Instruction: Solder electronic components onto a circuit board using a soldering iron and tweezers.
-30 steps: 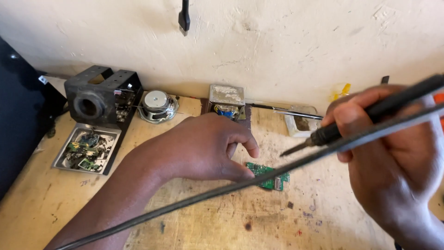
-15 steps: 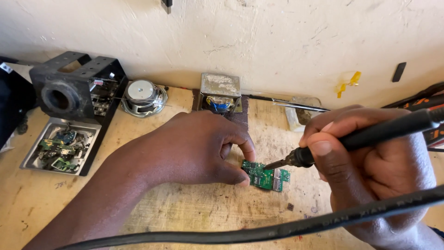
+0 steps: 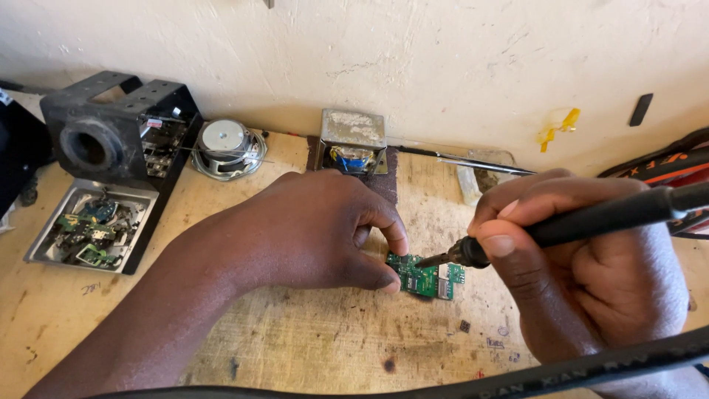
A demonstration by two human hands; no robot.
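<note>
A: Green circuit board (image 3: 427, 278), small, flat on the worn wooden bench (image 3: 310, 340), centre, slightly right. Left hand (image 3: 317, 233)?

B: Pinning the board's left edge, thumb and forefinger curled narrow onto it, other fingers tucked. Touching, not lifting.

A: Right hand (image 3: 591, 273)?

B: Wrapped tight round a black soldering iron (image 3: 583, 222), pen grip, thumb on top. Tip slanting down to the left, meeting the board's top face near the left hand's forefinger.

A: Cable?

B: Thick black cord (image 3: 591, 369) sweeping across the near edge, blurred, very close to the lens.

A: Far side?

B: Pale plaster wall (image 3: 413, 59). Against it, metal-cased transformer (image 3: 353, 140) on a dark mat, directly beyond the left hand. Round speaker (image 3: 225, 145) left of that. Black metal chassis (image 3: 118, 125) with a round hole, far left.

A: Near the chassis?

B: Shallow metal tray (image 3: 44, 244) just nearer, holding more green boards and small parts. Well apart from the hands.

A: Right of the transformer?

B: Tweezers (image 3: 480, 162) lying along the wall base, over a small clear item, too unclear to name. Yellow scrap (image 3: 557, 124) stuck on the wall above.
</note>
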